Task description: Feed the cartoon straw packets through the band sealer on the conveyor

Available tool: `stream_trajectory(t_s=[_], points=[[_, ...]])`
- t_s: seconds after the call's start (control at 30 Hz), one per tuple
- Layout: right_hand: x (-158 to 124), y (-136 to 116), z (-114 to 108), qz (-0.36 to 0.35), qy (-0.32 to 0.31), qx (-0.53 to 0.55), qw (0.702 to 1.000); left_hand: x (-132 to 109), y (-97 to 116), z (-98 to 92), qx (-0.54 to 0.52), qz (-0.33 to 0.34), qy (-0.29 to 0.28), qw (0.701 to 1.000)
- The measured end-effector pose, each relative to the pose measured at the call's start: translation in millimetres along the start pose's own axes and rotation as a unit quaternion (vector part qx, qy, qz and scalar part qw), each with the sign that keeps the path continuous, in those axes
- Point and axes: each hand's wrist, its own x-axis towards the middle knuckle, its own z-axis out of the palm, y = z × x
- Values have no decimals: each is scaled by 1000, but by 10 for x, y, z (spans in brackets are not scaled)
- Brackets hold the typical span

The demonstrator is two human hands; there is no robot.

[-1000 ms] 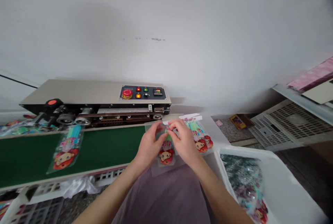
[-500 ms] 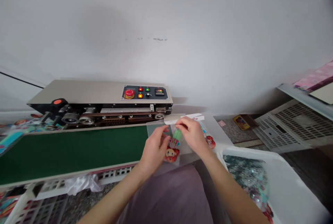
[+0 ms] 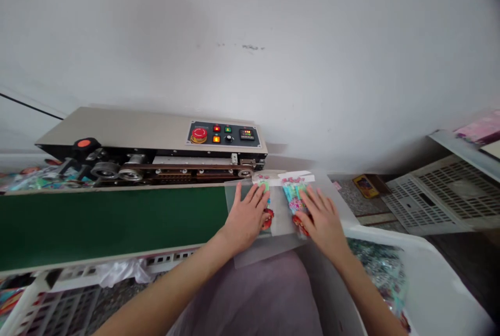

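Note:
My left hand (image 3: 247, 217) lies flat, fingers spread, on a clear plastic packet (image 3: 264, 201) with a red-haired doll picture, at the right end of the green conveyor belt (image 3: 109, 221). My right hand (image 3: 322, 218) lies flat with fingers stretched out on a second such packet (image 3: 294, 195) just to the right. Both packets rest on a pale plate at the belt's end, their tops pointing at the sealing machine (image 3: 156, 148).
The sealer's control panel (image 3: 224, 134) shows a red stop button and lit lamps. A white bin (image 3: 414, 284) of more packets stands at my right. A white slatted crate (image 3: 429, 195) sits further right. Sealed packets lie at the far left (image 3: 35, 179).
Both hands had pinched one packet between them; they have now parted and pressed flat on two packets side by side. The packet riding the belt has gone off the left end.

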Motion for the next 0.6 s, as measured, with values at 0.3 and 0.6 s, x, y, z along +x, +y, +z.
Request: stream_trajectory(t_s=[0.3,0.6], points=[[159,-781,143,29,-8,-43,999,-75,39,-95,9,-71,1,997],[450,-1161,86,39,-42,0,998,-220,-132,-320,30,-144,16,989]])
